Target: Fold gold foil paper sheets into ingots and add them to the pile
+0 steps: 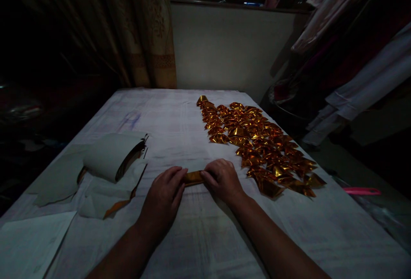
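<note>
A narrow folded strip of gold foil paper (193,178) lies level between my two hands, just over the table. My left hand (167,189) grips its left end, thumb and fingers pressed together. At the other end my right hand (223,180) has its thumb on the strip with the fingers curled behind. To the right spreads a large group of folded gold foil pieces (239,132), set close together in rows. On the left rest pale-backed paper sheets (107,155), curled up in a stack, with orange-gold showing along some edges.
A pale checked cloth covers the table (167,120). A white sheet (32,242) lies at the near left corner. Beyond the table are a curtain (150,34) and a wall (231,47). Hanging clothes (369,77) and a pink handle (361,190) are on the right.
</note>
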The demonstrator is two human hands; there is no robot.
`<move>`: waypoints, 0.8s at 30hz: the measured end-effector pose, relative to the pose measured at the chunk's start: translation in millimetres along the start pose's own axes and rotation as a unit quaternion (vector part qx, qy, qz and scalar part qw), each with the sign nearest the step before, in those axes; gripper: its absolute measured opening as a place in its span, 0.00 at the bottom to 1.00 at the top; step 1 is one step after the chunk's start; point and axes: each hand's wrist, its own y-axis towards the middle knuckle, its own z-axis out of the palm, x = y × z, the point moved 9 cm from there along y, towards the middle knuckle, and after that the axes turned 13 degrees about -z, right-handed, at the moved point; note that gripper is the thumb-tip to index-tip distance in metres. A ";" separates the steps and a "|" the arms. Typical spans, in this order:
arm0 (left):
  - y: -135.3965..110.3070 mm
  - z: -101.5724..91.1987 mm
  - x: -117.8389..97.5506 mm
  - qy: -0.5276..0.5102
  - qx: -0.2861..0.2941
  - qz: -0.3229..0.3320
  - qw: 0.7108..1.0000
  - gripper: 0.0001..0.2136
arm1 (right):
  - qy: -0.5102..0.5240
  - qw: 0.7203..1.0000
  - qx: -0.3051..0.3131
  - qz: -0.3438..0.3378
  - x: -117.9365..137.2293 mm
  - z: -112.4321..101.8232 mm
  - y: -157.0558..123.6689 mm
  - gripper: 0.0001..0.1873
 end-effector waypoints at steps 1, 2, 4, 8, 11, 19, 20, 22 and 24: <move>-2.4 -0.1 -6.1 0.023 -0.005 0.024 0.999 0.17 | -0.006 1.000 -0.007 -0.005 1.0 0.7 -0.2 0.08; -5.0 0.3 -13.0 0.047 -0.008 0.047 0.998 0.17 | -0.011 1.000 -0.012 -0.010 2.2 1.5 -0.6 0.08; -10.8 4.0 -27.2 0.083 0.003 0.088 0.993 0.17 | -0.021 0.999 -0.019 -0.019 3.9 2.9 -1.6 0.08; -23.8 20.1 -45.1 0.092 0.067 0.130 0.985 0.23 | -0.044 0.999 -0.022 -0.018 4.4 3.5 -2.0 0.10; -30.5 29.2 -44.6 0.089 0.083 0.126 0.984 0.27 | -0.053 0.998 -0.018 -0.013 3.5 4.1 -1.5 0.10; -35.3 37.7 -35.2 0.077 0.083 0.109 0.988 0.30 | -0.056 0.998 -0.024 -0.013 4.8 2.7 -2.7 0.08; -35.4 37.8 -34.8 0.077 0.082 0.108 0.988 0.30 | -0.052 0.998 -0.025 -0.013 4.9 2.7 -2.9 0.07; -35.7 38.0 -34.6 0.081 0.081 0.108 0.988 0.30 | -0.046 0.998 -0.029 -0.011 4.3 2.5 -3.3 0.07; -35.9 38.5 -34.6 0.087 0.081 0.107 0.987 0.30 | -0.046 0.998 -0.033 -0.007 3.2 2.4 -3.7 0.07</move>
